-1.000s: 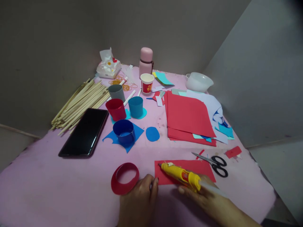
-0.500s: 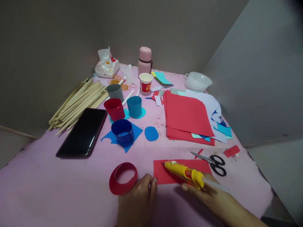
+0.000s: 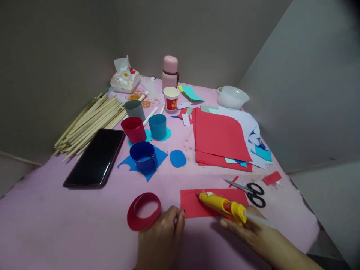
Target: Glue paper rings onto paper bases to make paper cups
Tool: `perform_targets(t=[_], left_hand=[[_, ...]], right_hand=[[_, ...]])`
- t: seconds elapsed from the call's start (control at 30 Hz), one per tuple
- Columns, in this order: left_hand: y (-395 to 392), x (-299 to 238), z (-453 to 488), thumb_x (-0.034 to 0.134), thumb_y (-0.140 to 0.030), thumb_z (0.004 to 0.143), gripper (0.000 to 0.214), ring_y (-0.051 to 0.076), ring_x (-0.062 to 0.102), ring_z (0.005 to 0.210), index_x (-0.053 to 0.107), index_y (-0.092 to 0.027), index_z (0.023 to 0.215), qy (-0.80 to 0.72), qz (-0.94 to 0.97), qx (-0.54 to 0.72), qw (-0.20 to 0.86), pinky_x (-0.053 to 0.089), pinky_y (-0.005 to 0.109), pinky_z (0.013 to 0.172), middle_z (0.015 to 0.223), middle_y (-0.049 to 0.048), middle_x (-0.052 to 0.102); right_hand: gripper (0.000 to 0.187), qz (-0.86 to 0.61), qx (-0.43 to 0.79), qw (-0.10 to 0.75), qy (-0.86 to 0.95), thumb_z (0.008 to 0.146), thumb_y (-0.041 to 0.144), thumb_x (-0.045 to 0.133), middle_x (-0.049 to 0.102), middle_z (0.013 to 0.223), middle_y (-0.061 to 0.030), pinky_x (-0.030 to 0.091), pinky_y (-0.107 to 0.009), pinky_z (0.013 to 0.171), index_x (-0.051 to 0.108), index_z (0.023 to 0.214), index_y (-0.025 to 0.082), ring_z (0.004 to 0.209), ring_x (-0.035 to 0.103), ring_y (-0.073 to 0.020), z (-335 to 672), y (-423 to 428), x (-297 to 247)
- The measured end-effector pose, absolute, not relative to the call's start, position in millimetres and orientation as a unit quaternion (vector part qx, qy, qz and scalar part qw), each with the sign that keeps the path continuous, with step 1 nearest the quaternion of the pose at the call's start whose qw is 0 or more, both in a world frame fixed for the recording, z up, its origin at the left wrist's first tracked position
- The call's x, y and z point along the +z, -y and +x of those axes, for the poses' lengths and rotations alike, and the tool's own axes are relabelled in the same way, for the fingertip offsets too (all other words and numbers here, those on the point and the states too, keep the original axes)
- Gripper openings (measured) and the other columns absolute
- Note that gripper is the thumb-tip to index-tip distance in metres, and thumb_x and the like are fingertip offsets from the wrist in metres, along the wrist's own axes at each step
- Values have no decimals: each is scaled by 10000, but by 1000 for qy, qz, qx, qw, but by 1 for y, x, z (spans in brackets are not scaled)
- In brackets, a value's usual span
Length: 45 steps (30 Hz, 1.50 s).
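A yellow hot glue gun [image 3: 222,205] is gripped in my right hand [image 3: 251,228]. Its nozzle points left, over the left part of a red paper rectangle [image 3: 191,207], and a clear glue stick [image 3: 260,219] sticks out of its back. My left hand [image 3: 163,236] is closed, fingers curled, with its fingertips at the rectangle's lower left edge. Against the left side of that hand stands a loop of red paper [image 3: 132,217]. Black-handled scissors [image 3: 249,191] lie just beyond the rectangle's right end.
Red paper sheets [image 3: 221,137] are stacked at right. Paper cups in blue [image 3: 143,159], red [image 3: 133,131], teal [image 3: 158,127] and grey [image 3: 135,110] stand left of centre. A phone [image 3: 95,159], wooden sticks [image 3: 90,123], a pink flask [image 3: 170,75] and a white bowl [image 3: 232,97] lie farther out.
The glue gun in my right hand has shifted slightly right along the red rectangle. My left hand stays at the paper's edge. The whole view has drifted a little.
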<state>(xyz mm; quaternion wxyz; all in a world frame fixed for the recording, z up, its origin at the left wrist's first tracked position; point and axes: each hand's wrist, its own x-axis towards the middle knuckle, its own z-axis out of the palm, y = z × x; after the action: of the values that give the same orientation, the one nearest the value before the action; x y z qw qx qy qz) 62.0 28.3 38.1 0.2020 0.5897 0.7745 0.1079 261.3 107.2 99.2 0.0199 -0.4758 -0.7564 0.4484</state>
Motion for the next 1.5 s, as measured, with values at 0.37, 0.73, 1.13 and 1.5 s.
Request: perform_targets(t=[0.37, 0.73, 1.13, 1.5], left_hand=[[-31, 38, 60, 391, -320, 932, 302, 162, 676, 668, 596, -263, 718, -773, 593, 93, 208, 321, 284, 534, 677, -53, 699], [-34, 42, 59, 392, -316, 926, 306, 176, 681, 680, 594, -263, 703, -773, 586, 75, 231, 328, 290, 539, 673, -42, 700], [-33, 45, 58, 365, -276, 917, 281, 184, 681, 753, 596, -259, 757, -762, 586, 78, 265, 350, 302, 595, 746, -44, 713], [-32, 46, 56, 370, -244, 912, 266, 166, 668, 748, 596, -249, 773, -751, 591, 77, 285, 349, 302, 614, 755, -45, 698]], right_hand=[[464, -464, 416, 25, 782, 871, 352, 583, 649, 1265, 23, 491, -299, 962, 486, 1324, 378, 1117, 631, -224, 270, -101, 100], [396, -460, 414, -26, 785, 863, 410, 576, 752, 893, -22, 554, -308, 791, 604, 1251, 337, 785, 698, -217, 274, -94, 101], [230, -452, 448, -15, 771, 821, 371, 620, 755, 868, -32, 556, -274, 703, 719, 996, 261, 722, 688, -203, 266, -89, 101], [344, -424, 448, -16, 787, 820, 312, 622, 747, 975, -21, 544, -262, 785, 663, 1162, 319, 880, 692, -213, 254, -89, 100]])
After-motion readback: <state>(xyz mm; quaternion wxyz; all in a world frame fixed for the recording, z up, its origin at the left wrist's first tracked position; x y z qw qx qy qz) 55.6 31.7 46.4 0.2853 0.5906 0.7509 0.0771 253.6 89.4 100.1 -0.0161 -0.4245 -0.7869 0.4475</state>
